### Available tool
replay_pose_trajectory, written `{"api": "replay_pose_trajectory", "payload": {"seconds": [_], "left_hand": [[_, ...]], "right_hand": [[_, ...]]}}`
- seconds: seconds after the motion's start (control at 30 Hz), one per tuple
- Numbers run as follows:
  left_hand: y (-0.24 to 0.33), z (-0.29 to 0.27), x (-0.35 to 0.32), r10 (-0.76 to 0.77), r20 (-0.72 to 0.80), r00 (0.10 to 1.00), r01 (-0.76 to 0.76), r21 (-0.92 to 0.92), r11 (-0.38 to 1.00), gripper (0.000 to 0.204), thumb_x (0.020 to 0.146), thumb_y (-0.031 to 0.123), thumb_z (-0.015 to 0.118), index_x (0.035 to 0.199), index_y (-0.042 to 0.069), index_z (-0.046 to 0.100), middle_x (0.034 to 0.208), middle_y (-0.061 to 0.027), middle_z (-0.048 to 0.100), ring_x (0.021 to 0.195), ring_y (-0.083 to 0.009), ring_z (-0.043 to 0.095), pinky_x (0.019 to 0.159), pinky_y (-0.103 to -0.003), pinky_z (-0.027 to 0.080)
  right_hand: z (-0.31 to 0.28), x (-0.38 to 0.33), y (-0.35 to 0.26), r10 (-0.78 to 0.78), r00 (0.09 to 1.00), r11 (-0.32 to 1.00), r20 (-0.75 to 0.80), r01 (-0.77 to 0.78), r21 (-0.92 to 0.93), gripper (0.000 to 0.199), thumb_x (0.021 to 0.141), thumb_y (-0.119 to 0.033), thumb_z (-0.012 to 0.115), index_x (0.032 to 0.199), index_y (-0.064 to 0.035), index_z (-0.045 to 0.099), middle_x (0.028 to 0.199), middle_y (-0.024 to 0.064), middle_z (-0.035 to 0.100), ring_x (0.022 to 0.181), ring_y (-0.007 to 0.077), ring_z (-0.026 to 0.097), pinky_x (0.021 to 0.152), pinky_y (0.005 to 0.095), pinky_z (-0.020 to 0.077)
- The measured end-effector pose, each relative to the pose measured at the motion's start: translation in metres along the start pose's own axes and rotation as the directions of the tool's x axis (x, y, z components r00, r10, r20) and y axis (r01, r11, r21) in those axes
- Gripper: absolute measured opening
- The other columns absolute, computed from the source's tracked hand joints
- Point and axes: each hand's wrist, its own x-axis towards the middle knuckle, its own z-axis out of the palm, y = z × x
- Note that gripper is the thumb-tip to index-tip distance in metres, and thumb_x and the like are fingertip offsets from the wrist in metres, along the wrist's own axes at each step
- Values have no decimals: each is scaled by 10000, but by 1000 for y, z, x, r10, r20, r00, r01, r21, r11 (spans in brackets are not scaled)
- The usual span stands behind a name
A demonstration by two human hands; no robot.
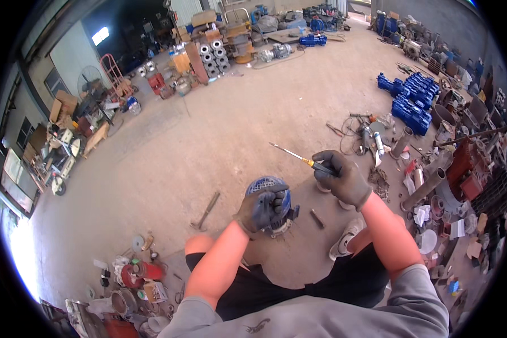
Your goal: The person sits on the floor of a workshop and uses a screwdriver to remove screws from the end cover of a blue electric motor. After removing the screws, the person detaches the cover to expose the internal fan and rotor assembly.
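My right hand, in a dark work glove, is closed round the handle of a screwdriver. Its handle is yellow and black, and the thin shaft points up and to the left in the air. A blue motor with a grilled end cover stands on the floor between my legs. Over it is my left hand, also gloved, with the fingers curled in. Whatever those fingers hold, if anything, is hidden. The left hand covers part of the motor; I cannot tell whether it touches it.
A hammer lies left of the motor, a short dark bar right of it. Blue pumps stand at the far right, near a grinder and cables. Metal pipes and scrap line the right; a red machine part sits lower left.
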Motion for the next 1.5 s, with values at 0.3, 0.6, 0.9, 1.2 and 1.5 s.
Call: {"api": "replay_pose_trajectory", "payload": {"seconds": [0.3,0.6,0.9,1.2,1.5], "left_hand": [[62,43,28,165,-146,975,-144,143,979,236,1108,141,591,1301,24,662,1067,-75,741,805,-95,636,603,-222,502],[9,-25,92,-47,-261,964,-7,-202,979,303,1121,367,608,1043,77,647,765,4,623,535,-44,484,437,-184,369],[-5,-17,103,-91,-310,946,6,-265,964,300,1098,375,648,1030,84,664,764,14,578,601,-40,492,489,-176,387],[-14,-7,98,124,-371,920,-180,-120,976,275,1095,352,663,1043,83,690,773,40,598,654,-39,529,558,-191,471],[-10,11,94,308,-449,839,-285,121,951,311,1115,367,624,1052,65,665,738,40,572,639,-55,508,595,-234,443]], "right_hand": [[-30,44,52,139,985,908,99,-166,384,254,956,-81,777,1174,-47,652,916,-18,683,747,27,568,635,218,471],[-19,39,104,244,955,957,167,-265,114,219,941,-11,773,1133,-25,670,882,10,707,728,61,650,649,244,539],[-17,25,127,183,969,981,166,-191,31,224,927,-35,790,1115,-24,667,876,49,742,753,96,701,684,281,575],[-2,15,118,311,941,939,133,-325,110,237,953,-91,805,1132,-30,663,875,26,719,718,68,649,648,263,547],[15,16,137,464,817,743,343,-569,352,213,1022,-126,750,1193,-34,664,985,-2,705,830,46,619,712,236,526]]}}
